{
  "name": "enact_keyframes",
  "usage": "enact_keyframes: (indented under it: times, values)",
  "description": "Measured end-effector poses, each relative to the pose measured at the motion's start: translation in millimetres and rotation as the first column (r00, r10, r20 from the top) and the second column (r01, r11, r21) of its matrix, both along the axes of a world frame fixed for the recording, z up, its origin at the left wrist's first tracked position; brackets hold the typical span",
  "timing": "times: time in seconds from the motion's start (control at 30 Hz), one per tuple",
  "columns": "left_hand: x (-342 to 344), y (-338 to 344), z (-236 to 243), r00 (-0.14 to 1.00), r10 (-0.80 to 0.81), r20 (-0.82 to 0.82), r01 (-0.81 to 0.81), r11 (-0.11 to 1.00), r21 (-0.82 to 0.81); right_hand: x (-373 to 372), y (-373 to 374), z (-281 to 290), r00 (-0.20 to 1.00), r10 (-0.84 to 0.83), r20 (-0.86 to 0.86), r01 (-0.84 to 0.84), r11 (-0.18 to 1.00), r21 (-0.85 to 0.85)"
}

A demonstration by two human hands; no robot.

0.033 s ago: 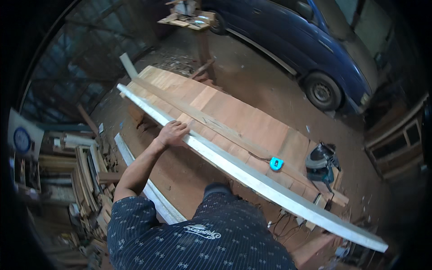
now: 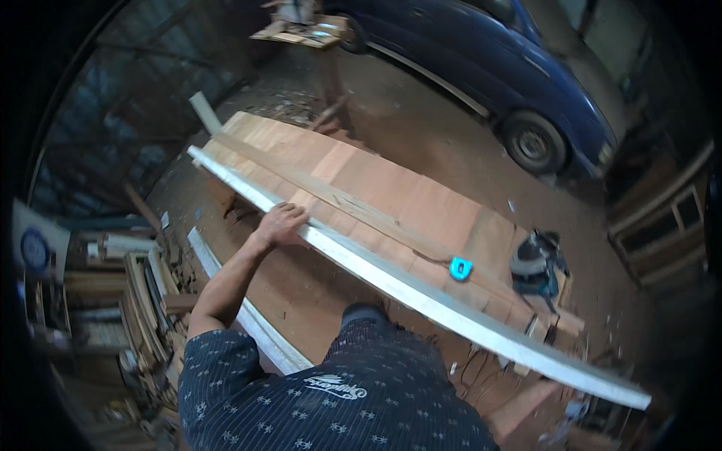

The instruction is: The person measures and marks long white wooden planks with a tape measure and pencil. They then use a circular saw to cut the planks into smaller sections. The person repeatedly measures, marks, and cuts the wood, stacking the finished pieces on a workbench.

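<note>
My left hand [image 2: 283, 224] is closed over the edge of a long white beam [image 2: 421, 292], left of its middle. The beam lies slantwise along the near edge of a wooden-topped workbench [image 2: 383, 182], its right end jutting past the bench. At the lower right my right forearm [image 2: 519, 406] reaches up to the beam; that hand is hidden there, so its fingers cannot be made out. On the bench, a bare wooden strip [image 2: 331, 194] runs roughly alongside the beam. A turquoise tape measure [image 2: 460, 268] and a dark-green power saw [image 2: 535, 263] sit toward the right end.
Another white length [image 2: 263, 331] lies low to my left, beside stacked timber [image 2: 139, 301]. A small wooden stand [image 2: 301, 36] holding objects is beyond the bench. A blue vehicle [image 2: 481, 68] is parked at the far right. Cables [image 2: 474, 372] hang below the bench's near right side.
The view has turned slightly, so the whole scene sits a little differently in it. My left hand keeps its grip on the beam, with no clear shift along it.
</note>
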State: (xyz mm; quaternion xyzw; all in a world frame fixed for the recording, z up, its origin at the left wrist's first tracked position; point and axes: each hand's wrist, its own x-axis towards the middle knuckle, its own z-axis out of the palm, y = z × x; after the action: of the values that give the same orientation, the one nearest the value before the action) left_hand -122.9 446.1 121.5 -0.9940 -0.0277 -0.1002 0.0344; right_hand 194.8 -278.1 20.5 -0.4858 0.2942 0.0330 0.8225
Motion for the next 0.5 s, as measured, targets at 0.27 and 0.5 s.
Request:
enact_keyframes:
  times: [0.27,0.5]
  values:
    - [51.0,-49.8,-46.0,0.969,-0.189,-0.157,0.099,0.887,-0.452,5.6,102.4,-52.7,0.969,-0.23,-0.09,0.243,0.952,0.185]
    - [150.5,-112.1,-80.1,0.918,-0.284,-0.277,0.1,0.842,-0.531,22.5,111.9,-73.5,0.959,-0.27,0.08,0.264,0.961,0.08]
